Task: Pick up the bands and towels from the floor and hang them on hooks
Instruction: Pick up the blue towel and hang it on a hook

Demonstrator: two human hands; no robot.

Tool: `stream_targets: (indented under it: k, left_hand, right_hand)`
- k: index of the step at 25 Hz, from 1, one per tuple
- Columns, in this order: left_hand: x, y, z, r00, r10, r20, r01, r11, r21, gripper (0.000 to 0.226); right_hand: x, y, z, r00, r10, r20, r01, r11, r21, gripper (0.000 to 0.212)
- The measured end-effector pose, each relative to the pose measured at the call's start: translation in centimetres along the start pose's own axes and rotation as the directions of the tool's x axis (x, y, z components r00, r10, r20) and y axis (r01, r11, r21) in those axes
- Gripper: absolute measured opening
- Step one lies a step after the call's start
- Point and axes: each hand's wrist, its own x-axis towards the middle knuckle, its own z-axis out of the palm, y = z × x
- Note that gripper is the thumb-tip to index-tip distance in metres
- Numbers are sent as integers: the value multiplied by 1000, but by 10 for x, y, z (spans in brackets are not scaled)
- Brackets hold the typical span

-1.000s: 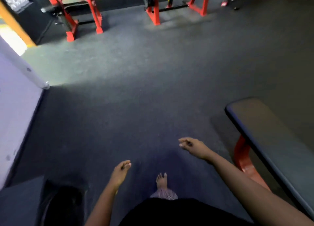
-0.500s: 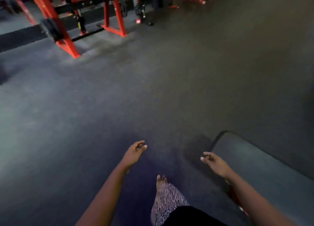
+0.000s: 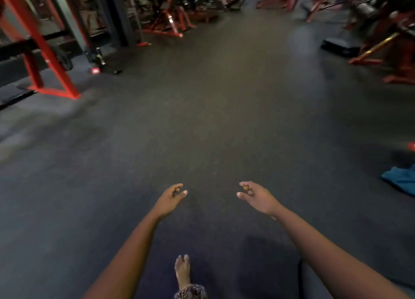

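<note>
Presently, the person stands on the dark rubber floor (image 3: 213, 119) with both arms extended forward and low.

Left hand (image 3: 169, 201): narrow, fingers loosely curled toward the thumb, holding nothing, raised clear of the floor.

Right hand (image 3: 258, 197): the same posture, fingers loosely curled and relaxed, holding nothing. The two hands are level with each other, with a stretch of bare floor showing between them.

Towel (image 3: 402, 181): one blue cloth lies crumpled flat on the floor at the right edge of the visible area, partly cut off there. It is well apart from the right hand and touched by neither hand.

One bare foot (image 3: 182, 270) is planted on the floor below and between the hands, toes pointing forward, with a patterned hem (image 3: 190, 293) just behind it.

A red steel frame (image 3: 45, 58) stands at the left edge of the floor. Further red machines (image 3: 170, 22) line the far edge, and more red equipment (image 3: 386, 40) occupies the far right corner. These items are blurred, and finer detail cannot be made out.
</note>
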Motion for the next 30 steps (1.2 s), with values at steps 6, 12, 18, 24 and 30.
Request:
stream_targets:
  k: [6, 12, 18, 24, 30]
  left_hand:
    - [222, 86, -2, 958, 92, 271, -110, 993, 50, 38]
    - [366, 205, 107, 745, 185, 641, -348, 928, 136, 38]
    - [469, 301, 255, 575, 195, 794, -467, 876, 124, 37]
    - [558, 383, 350, 618, 86, 782, -381, 902, 201, 36]
    - [671, 480, 485, 634, 61, 771, -396, 882, 255, 36]
  right_hand:
    - [125, 0, -64, 951, 215, -221, -204, 976, 71, 50]
    - [131, 74, -114, 685, 634, -360, -518, 771, 371, 50]
    - [180, 157, -187, 458, 807, -374, -537, 586, 607, 50]
    - [286, 216, -360, 467, 778, -420, -490, 623, 609, 46]
    - [371, 308, -540, 527, 744, -410, -465, 656, 594, 46]
